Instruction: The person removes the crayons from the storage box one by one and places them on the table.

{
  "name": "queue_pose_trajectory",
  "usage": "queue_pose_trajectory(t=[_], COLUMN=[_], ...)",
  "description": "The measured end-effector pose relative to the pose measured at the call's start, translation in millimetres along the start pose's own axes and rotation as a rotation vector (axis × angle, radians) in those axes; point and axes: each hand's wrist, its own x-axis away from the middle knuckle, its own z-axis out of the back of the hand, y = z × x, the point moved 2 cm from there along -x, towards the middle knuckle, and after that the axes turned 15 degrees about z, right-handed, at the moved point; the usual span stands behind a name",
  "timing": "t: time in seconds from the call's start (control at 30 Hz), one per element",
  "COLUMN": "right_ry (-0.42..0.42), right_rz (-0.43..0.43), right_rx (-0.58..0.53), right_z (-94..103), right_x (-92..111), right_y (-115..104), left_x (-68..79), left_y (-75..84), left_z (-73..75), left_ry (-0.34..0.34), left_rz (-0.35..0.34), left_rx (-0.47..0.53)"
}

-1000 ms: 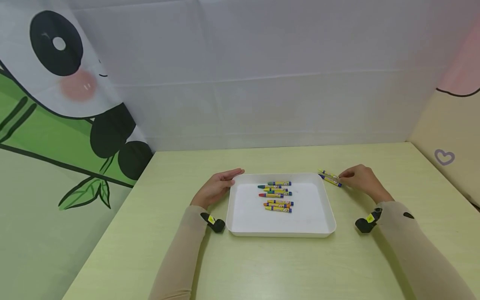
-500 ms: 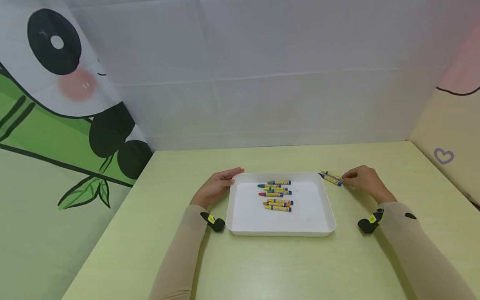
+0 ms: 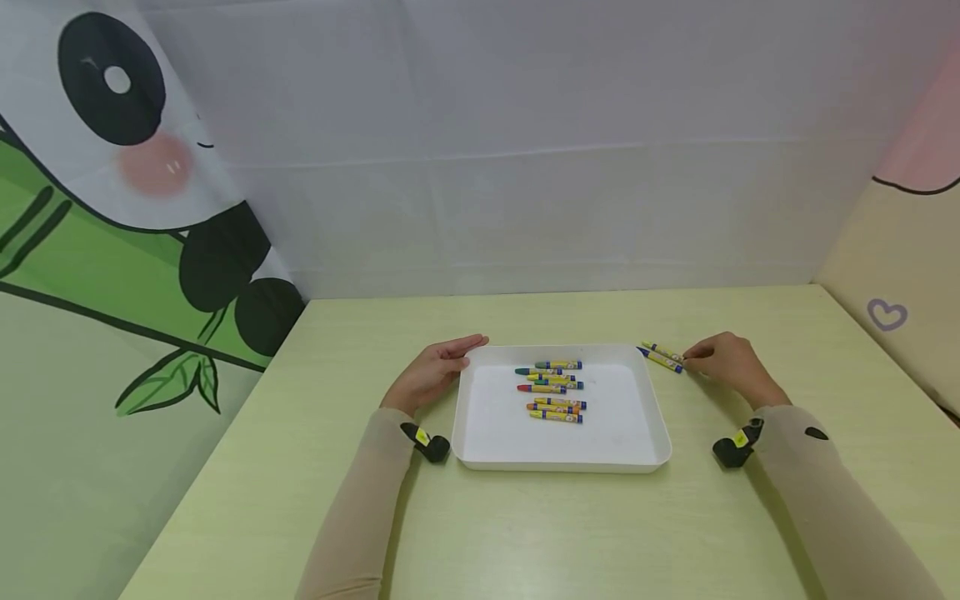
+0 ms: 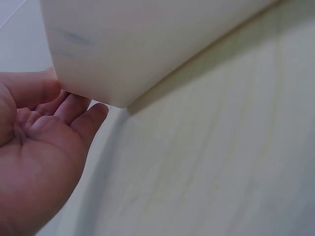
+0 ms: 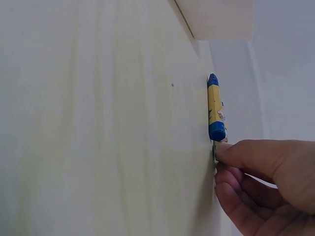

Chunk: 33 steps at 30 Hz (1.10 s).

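Note:
In the head view, my left hand (image 3: 427, 375) holds the far left corner of a white tray (image 3: 615, 437). Seen from the left wrist, the thumb (image 4: 37, 88) lies against the tray's wall and the fingers reach behind its edge. Beyond the tray's far right corner, my right hand (image 3: 727, 367) pinches the near end of a light yellow-tipped crayon (image 3: 660, 350) between thumb and fingertips. Close alongside it lies a blue crayon (image 3: 660, 360) with a yellow wrapper, which hides most of the pinched crayon in the right wrist view (image 5: 215, 105).
Inside the tray lie two groups of crayons in yellow wrappers. The back group includes a red crayon (image 3: 542, 389) and several greens; an orange crayon (image 3: 553, 409) lies in the front one. A pale wooden table (image 3: 525, 533) runs back to a white cloth wall (image 3: 555, 217).
My right hand has shifted slightly to the right with the light yellow-tipped crayon, then stayed put. My left hand and the tray have not moved.

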Motion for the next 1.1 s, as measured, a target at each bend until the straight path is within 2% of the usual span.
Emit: queue_pose_trajectory(t=[0.47,0.83,1.1], right_ry=[-0.038,-0.101,-0.093], right_rz=[-0.003,0.010,0.034], right_rx=[0.004,0.015,0.055], right_z=[-0.6,4.0,8.6], right_x=[-2,-3,-3], right_y=[-3,-12,-20], left_x=[-1.8,0.8,-0.5], left_y=[-1.3,1.2,0.0], left_z=[0.0,-0.8,-0.3], left_ry=[0.023,0.024,0.008], left_rz=[0.022,0.013,0.005], left_rx=[-0.013,-0.005,-0.008])
